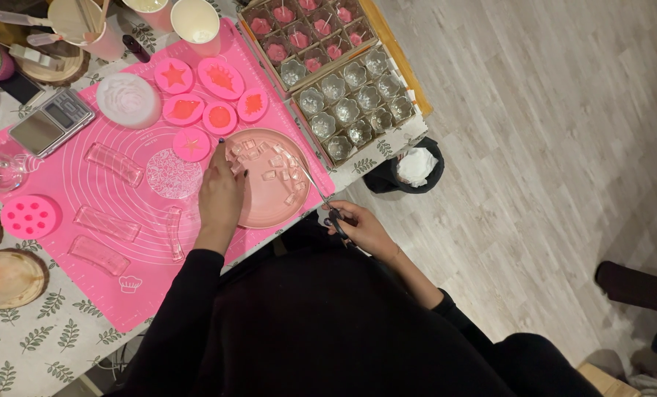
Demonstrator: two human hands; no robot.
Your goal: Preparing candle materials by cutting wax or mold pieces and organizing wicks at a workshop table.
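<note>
My left hand [221,192] rests on the left rim of a pink plate [273,208], fingertips among several small clear cubes [277,163] lying on it. My right hand [359,226] grips the dark handles of scissors [321,195] at the table's edge, the thin blades pointing up over the plate's right side. Both sleeves are black.
A pink silicone mat [71,184] carries clear strips [113,163], pink shaped moulds [220,77], a white flower mould [127,99] and a scale [51,121]. A box of small glass cups [350,99] stands right of the plate. A dark bin [405,173] sits on the floor.
</note>
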